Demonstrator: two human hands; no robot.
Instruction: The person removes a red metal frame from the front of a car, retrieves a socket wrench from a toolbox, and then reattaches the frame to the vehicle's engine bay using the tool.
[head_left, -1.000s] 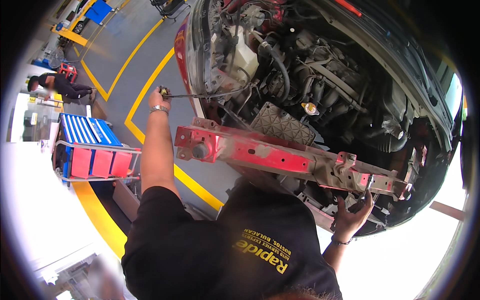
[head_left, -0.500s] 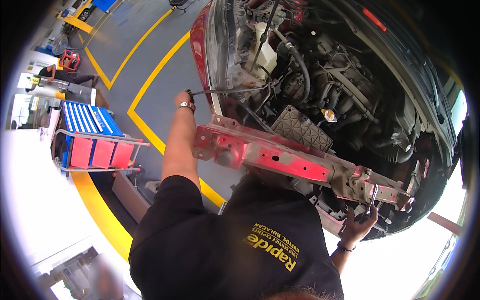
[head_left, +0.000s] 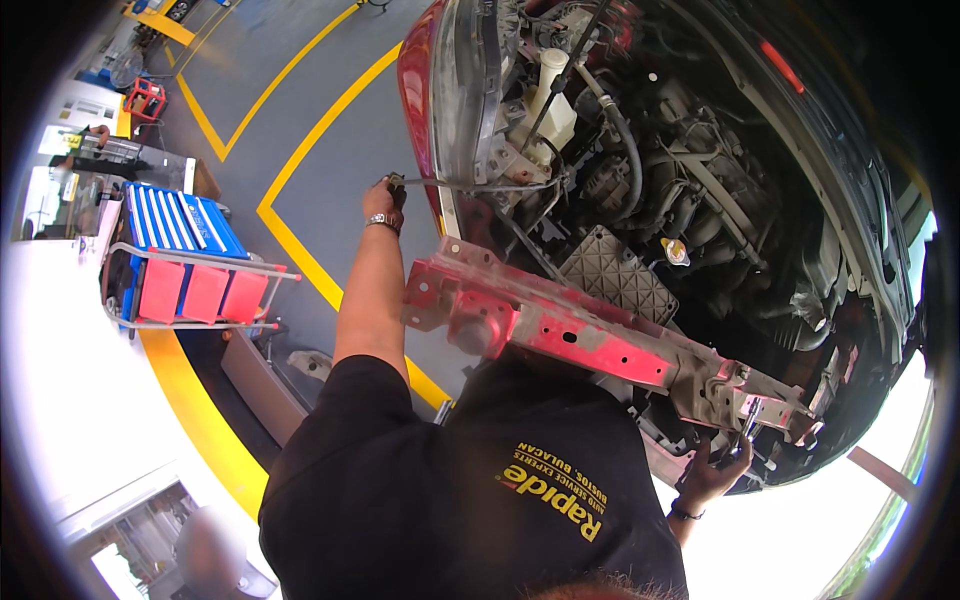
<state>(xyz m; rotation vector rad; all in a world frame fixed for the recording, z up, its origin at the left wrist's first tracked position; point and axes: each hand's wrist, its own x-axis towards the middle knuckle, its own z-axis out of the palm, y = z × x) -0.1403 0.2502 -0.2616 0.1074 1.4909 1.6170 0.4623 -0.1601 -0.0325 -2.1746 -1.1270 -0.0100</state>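
My left hand reaches out past the car's front corner, its fingers closed around the end of a thin dark rod. That rod runs right into the engine bay, beside the headlight. A dusty red metal beam crosses the car's front between my arms. Below the beam's right end, my right hand has its fingers curled at the lower part of a chrome socket tool. The tool stands tilted against the beam; what its far tip engages is too small to tell.
Behind the beam lies the open engine bay, with a ribbed grey box, a white reservoir and a yellow-topped cap. A blue and red tool trolley stands to the left, beyond yellow floor lines. Other people are in the background.
The view has shifted slightly, so the car and beam sit a little further right and lower. Both hands keep their places on the rod and the socket tool.
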